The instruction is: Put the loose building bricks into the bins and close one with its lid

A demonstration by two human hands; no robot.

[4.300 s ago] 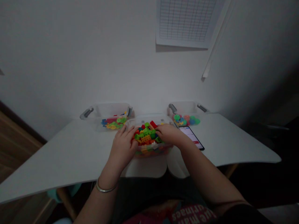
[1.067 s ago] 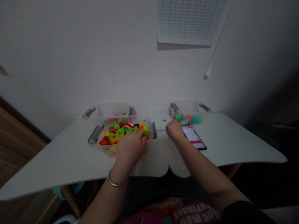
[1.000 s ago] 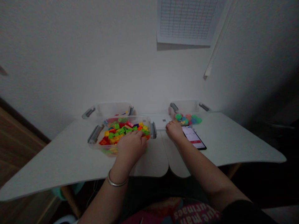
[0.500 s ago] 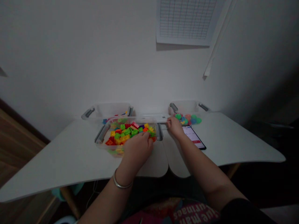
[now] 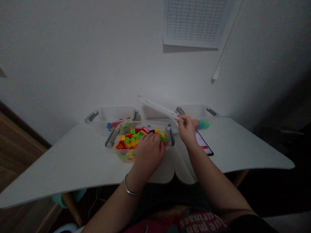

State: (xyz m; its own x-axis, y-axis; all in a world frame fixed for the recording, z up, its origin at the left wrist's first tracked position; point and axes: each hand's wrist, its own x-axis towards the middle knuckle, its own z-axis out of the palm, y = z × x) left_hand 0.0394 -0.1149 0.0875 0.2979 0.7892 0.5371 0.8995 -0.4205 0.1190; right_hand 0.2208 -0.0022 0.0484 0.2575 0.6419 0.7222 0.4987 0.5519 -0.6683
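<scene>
My left hand (image 5: pixel 150 151), with a bangle (image 5: pixel 131 191) on its wrist, lies over the near right rim of a clear plastic box (image 5: pixel 112 139). Its fingers are bent over that rim, and their tips are hidden among colourful building blocks (image 5: pixel 133 138) in the box. Behind the box, my right hand (image 5: pixel 187 129) pinches the right end of a white lid (image 5: pixel 157 107). The lid is tilted, its left end raised higher against the wall.
A second clear box (image 5: pixel 116 113) with small coloured pieces stands at the back left. Another box (image 5: pixel 194 111), at the back right, holds round coloured pieces. A phone (image 5: pixel 205 147) lies on the white table (image 5: pixel 80 165). A printed sheet (image 5: pixel 194 24) hangs on the wall.
My right hand has lifted the lid off the table, its left end rising. The box of blocks has slid a little to the right together with my left hand.
</scene>
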